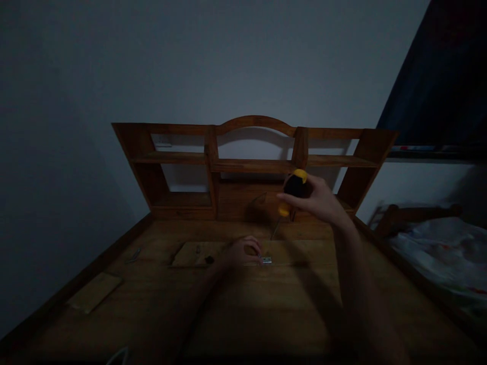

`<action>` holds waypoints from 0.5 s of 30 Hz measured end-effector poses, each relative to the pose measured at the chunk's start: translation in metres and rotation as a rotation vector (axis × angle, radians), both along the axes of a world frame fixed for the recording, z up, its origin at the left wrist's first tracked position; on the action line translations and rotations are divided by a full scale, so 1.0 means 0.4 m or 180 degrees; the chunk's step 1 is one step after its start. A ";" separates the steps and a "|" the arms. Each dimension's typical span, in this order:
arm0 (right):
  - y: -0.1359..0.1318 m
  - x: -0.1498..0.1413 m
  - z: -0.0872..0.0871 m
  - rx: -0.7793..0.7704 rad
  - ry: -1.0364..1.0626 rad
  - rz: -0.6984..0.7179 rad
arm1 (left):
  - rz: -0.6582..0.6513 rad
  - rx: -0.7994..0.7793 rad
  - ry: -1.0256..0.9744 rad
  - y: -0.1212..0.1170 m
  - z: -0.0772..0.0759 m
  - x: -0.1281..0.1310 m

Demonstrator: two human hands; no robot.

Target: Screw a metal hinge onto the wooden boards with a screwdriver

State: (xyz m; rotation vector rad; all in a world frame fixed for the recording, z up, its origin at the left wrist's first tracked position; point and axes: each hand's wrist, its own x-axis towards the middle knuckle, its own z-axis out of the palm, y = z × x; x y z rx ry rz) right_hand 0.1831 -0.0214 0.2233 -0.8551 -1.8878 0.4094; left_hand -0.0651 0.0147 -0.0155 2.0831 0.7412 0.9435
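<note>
My right hand (317, 200) is wrapped round the black and yellow handle of a screwdriver (294, 188). Its thin shaft points down and its tip hangs above a long wooden board (304, 252). On that board my left hand (243, 252) is closed in a pinch at the left end of a small shiny metal piece (267, 260), which looks like a hinge or bracket. Whether a screw is between those fingertips is too small and dark to tell. A dark round spot (209, 259) and a small object (198, 249) show on the board left of my hand.
The board lies on a wooden desk (243, 314) with raised side edges. A wooden shelf unit (253, 165) stands at the back against the wall. At the left are a short wood piece (95, 292) and a small metal item (134, 255). Plastic bags (441, 248) lie beyond the right edge.
</note>
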 end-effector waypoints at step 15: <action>0.022 -0.053 -0.066 -0.0311 -0.1071 0.0584 | -0.0022 -0.0025 -0.0117 -0.010 0.010 0.005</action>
